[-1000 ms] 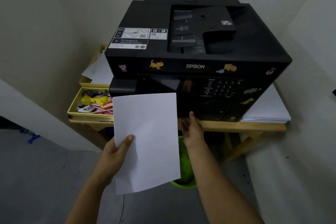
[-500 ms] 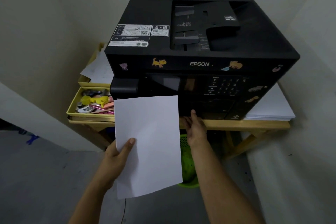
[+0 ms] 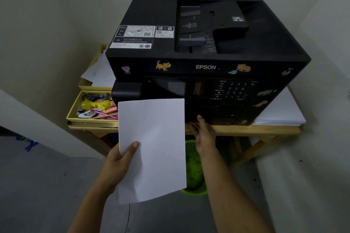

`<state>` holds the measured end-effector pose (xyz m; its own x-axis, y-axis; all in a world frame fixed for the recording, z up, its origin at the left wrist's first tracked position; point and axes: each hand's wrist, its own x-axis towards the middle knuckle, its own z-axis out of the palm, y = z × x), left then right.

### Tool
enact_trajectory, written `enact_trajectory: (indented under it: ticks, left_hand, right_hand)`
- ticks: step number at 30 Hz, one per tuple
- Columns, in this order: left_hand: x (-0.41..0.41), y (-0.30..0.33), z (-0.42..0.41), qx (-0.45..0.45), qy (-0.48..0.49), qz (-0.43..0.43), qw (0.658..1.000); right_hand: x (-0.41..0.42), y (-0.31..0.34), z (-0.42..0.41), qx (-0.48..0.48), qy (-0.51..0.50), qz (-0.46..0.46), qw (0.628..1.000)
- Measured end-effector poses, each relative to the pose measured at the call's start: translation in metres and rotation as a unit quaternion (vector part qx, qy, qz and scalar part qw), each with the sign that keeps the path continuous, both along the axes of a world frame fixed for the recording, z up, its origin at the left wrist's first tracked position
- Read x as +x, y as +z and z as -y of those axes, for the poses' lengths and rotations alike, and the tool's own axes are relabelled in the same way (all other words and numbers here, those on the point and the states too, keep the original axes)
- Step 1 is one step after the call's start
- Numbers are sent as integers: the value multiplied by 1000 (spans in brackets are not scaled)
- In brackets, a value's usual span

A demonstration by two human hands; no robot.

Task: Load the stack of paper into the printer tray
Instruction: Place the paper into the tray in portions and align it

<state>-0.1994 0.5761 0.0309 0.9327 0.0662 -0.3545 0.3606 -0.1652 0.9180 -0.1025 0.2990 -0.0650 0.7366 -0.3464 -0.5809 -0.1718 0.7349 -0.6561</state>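
A black Epson printer (image 3: 206, 51) with cat stickers sits on a wooden table (image 3: 246, 129). My left hand (image 3: 121, 159) holds a white stack of paper (image 3: 153, 147) upright in front of the printer's lower left, thumb on its face. My right hand (image 3: 203, 132) reaches under the printer's bottom front edge, where the closed tray front (image 3: 217, 115) is. Its fingers are mostly hidden beneath that edge, so I cannot see whether they grip it.
A yellow drawer box (image 3: 91, 108) with pens and small items stands left of the printer, loose sheets (image 3: 100, 73) above it. Another white paper pile (image 3: 280, 113) lies right of the printer. A green mesh bin (image 3: 193, 170) stands under the table. Walls close in on both sides.
The view has come slightly closer to the printer. My right hand has stayed at the bottom front edge; the paper in my left hand has barely shifted.
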Motion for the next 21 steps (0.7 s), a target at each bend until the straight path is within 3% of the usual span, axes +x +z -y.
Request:
enact_trajectory:
  ticks: [21]
  left_hand:
    - [4, 12, -4, 12, -13, 0, 1000]
  right_hand:
    - [-1, -5, -1, -4, -10, 6, 1000]
